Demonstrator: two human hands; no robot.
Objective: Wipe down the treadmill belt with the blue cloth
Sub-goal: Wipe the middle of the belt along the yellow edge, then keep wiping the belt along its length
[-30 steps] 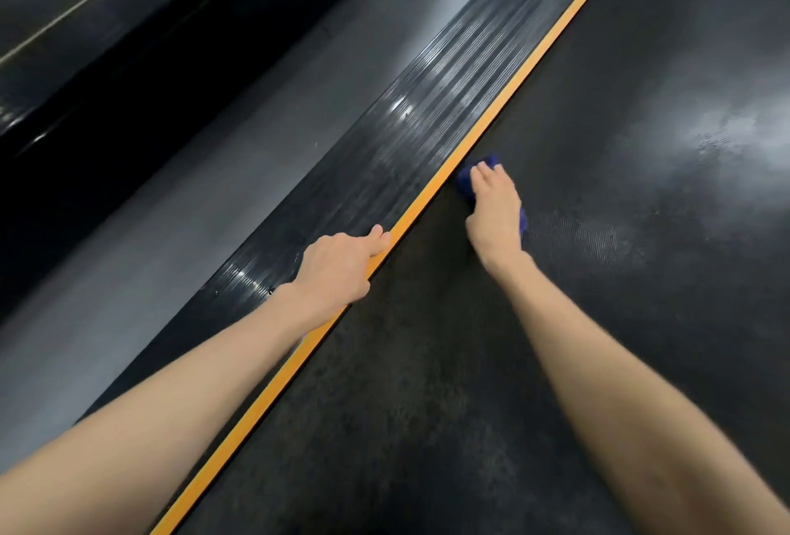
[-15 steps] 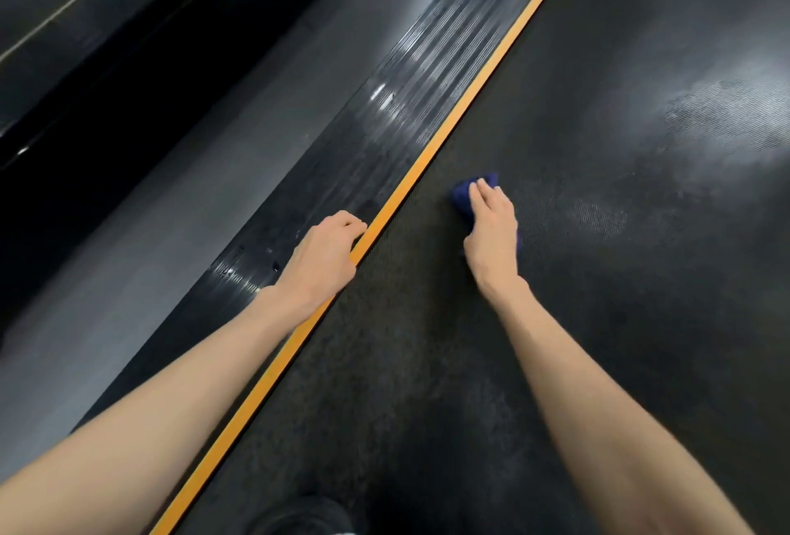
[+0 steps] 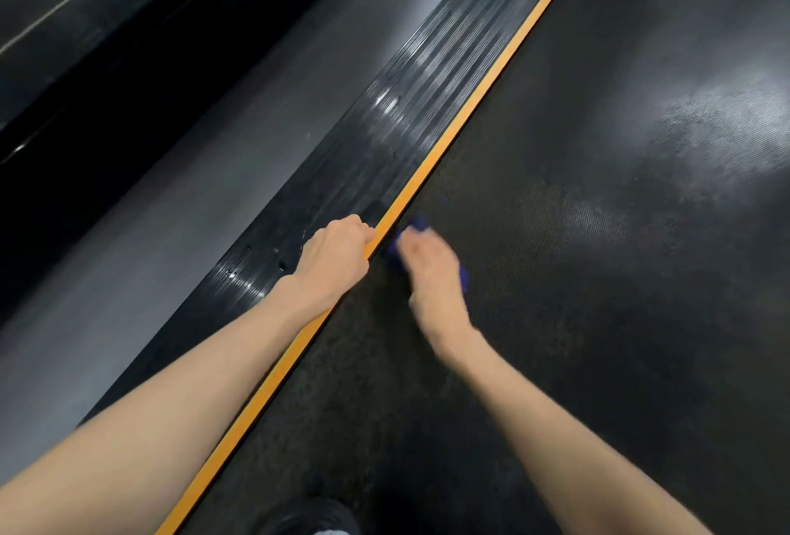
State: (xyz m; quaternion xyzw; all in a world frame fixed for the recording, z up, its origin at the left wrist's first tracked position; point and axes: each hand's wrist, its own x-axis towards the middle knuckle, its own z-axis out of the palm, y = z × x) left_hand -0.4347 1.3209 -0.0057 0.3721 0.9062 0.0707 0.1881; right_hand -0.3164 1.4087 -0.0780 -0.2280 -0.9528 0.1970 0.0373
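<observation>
— Pressing down on what, exactly?
— The right hand [image 3: 431,274] lay flat over the blue cloth [image 3: 412,231], fingers blurred, so I couldn't tell how tightly they held it. The cloth sat on the treadmill belt [image 3: 598,321], just beside the orange stripe [image 3: 470,107].
— And the other?
— The left hand [image 3: 335,254] rested curled on the ribbed side rail [image 3: 406,115], fingers bent over that stripe, gripping nothing else.

No legible text, label, brand, number or sign appears on any surface in this view, near either hand.
</observation>
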